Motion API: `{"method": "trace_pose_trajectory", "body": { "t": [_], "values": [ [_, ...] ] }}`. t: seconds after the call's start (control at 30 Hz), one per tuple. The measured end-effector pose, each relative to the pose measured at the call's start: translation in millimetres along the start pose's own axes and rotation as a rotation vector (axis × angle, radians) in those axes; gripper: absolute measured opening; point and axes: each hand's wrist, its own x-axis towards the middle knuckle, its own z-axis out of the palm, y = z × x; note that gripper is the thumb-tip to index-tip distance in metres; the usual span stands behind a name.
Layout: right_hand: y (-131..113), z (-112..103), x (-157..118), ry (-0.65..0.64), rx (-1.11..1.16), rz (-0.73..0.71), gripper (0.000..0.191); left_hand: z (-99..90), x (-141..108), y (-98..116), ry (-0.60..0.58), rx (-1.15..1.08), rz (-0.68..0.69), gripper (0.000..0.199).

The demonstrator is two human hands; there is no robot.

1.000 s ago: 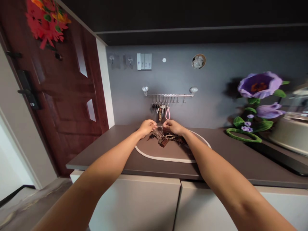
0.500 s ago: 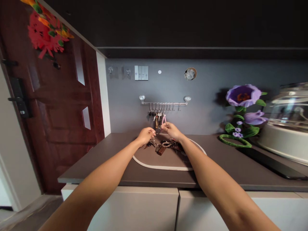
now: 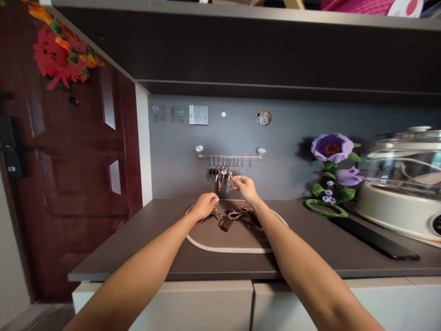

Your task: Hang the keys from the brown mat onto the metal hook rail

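My right hand (image 3: 244, 186) is closed in a pinch beside the keys hanging under a clear hook rail (image 3: 230, 156) on the wall. A silvery key (image 3: 228, 185) shows at its fingertips. Several bunches of keys (image 3: 214, 173) and a dark tag with yellow lettering (image 3: 219, 184) hang left of those fingers. My left hand (image 3: 206, 205) is also pinched closed, low over the mat's left part; anything between its fingers is too small to make out. Below, on the oval brown mat (image 3: 220, 246), lie more keys and a brown key fob (image 3: 227, 225) with a braided loop.
Purple felt flowers (image 3: 332, 147) on a green ring base stand at the right. Beside them are a black phone-like slab (image 3: 375, 239) and a white appliance with a clear dome (image 3: 401, 197). A dark shelf (image 3: 241, 55) overhangs the counter (image 3: 138, 248). A red-brown door (image 3: 86, 184) is at the left.
The view has tilted up slightly. My right hand has risen closer to the hook rail, bringing the key up among the hanging bunches. My left hand stays pinched near the mat.
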Motion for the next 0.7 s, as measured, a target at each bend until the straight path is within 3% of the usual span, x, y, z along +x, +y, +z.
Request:
{"method": "trace_pose_trajectory", "body": {
  "t": [0.27, 0.7],
  "values": [
    [-7.3, 0.7, 25.7, 0.229, 0.105, 0.005, 0.017, -0.8, -1.3, 1.5, -0.027, 0.146, 0.061, 0.024],
    [-16.5, 19.2, 54.1, 0.421, 0.221, 0.073, 0.008, -1.1, -0.9, 0.5, -0.033, 0.222, 0.068, 0.026]
  ]
}}
